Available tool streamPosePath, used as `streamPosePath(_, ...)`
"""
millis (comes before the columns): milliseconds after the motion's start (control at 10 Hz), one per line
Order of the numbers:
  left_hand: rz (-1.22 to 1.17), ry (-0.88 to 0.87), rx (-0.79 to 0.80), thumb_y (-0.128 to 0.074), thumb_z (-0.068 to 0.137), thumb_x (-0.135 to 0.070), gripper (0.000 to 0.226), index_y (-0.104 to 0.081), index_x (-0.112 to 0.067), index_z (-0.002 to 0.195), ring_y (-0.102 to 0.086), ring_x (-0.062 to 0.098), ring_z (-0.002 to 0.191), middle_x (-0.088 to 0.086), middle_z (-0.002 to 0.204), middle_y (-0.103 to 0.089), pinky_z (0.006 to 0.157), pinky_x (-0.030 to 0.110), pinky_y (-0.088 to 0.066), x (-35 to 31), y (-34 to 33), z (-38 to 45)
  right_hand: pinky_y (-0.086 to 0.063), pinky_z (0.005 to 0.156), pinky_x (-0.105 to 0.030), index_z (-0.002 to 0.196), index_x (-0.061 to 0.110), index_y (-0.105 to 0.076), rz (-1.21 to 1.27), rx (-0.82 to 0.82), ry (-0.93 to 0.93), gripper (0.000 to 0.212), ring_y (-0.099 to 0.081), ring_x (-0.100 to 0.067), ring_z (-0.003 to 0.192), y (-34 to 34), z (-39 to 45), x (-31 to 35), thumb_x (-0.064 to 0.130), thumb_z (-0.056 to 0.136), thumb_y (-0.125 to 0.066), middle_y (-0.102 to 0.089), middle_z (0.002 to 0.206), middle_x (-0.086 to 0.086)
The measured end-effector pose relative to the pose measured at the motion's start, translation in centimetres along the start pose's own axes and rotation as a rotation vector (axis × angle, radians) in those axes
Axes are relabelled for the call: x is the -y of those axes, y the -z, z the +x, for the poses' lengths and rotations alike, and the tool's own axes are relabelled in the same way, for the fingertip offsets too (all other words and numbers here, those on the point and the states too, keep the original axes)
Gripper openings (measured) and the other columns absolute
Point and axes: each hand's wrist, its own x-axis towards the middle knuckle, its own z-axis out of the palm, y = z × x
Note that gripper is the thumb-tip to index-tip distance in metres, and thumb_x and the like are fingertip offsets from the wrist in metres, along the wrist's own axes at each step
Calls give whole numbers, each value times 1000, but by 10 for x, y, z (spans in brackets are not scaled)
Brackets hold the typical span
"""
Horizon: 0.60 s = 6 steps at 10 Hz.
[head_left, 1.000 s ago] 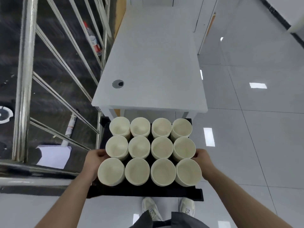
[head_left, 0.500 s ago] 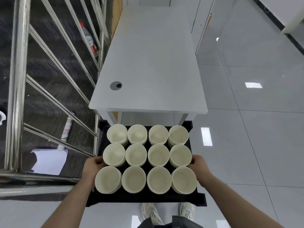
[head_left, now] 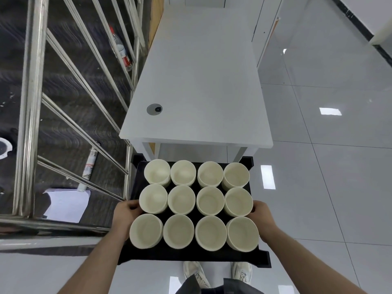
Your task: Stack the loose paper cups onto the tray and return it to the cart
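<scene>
Tray (head_left: pixel 191 254) gripped at both sides, left hand (head_left: pixel 125 217) and right hand (head_left: pixel 263 219) curled round edges; tilt risks toppling paper cup stacks (head_left: pixel 196 203).

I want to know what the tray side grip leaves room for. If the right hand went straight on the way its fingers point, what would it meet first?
The right hand points inward across the black tray, so it would likely first meet the cup stack at the right end of the middle row, nearly touching already.

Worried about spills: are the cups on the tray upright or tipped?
Upright: all twelve cups show round open mouths facing up on the black tray.
</scene>
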Motion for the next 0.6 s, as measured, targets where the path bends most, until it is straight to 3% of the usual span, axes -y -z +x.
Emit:
streamPosePath(100,21,14,-5,-68,78,3,29,-70,-20,60,-52,-2,50,-6,48,-64,49,22,-42,-3,-1,-1,-44,54,-25,59,10,-58,-3,-8,-4,18,-50,-7,51,0,-1,2,11,60,-76,-56,52,8)
streamPosePath(200,4,36,2,-67,79,4,28,-70,-18,61,-52,-3,47,-6,47,-63,49,22,-42,-1,-1,1,-46,55,-24,64,8,-62,-13,-5,-1,22,-53,-7,53,0,0,2,22,51,-71,-60,56,6)
streamPosePath(300,-5,39,6,-67,80,3,25,-71,-16,65,-55,0,51,-7,49,-64,50,23,-43,0,0,0,-49,58,-27,72,7,-65,-56,-3,5,19,-59,-11,60,0,2,-3,15,61,-78,-66,64,2)
streamPosePath(400,-17,51,27,-65,83,-2,15,-73,-13,76,-62,13,63,-1,63,-70,56,25,-45,2,2,-1,-47,59,-24,75,10,-65,-99,21,18,13,-58,-10,61,2,2,-5,10,71,-77,-65,66,5)
streamPosePath(500,-22,50,-39,-64,87,-10,16,-72,-10,101,-66,21,89,7,94,-72,73,31,-49,0,10,-5,-46,61,-24,78,15,-63,-153,43,37,11,-54,-10,62,5,-1,-4,13,76,-73,-59,66,8)
streamPosePath(600,-79,-55,-192,-61,90,-10,22,-68,-10,111,-63,20,96,6,101,-69,87,32,-47,-10,20,-18,-51,70,-28,89,21,-62,-290,-13,113,10,-63,-14,77,16,-9,3,12,87,-61,-65,84,8)
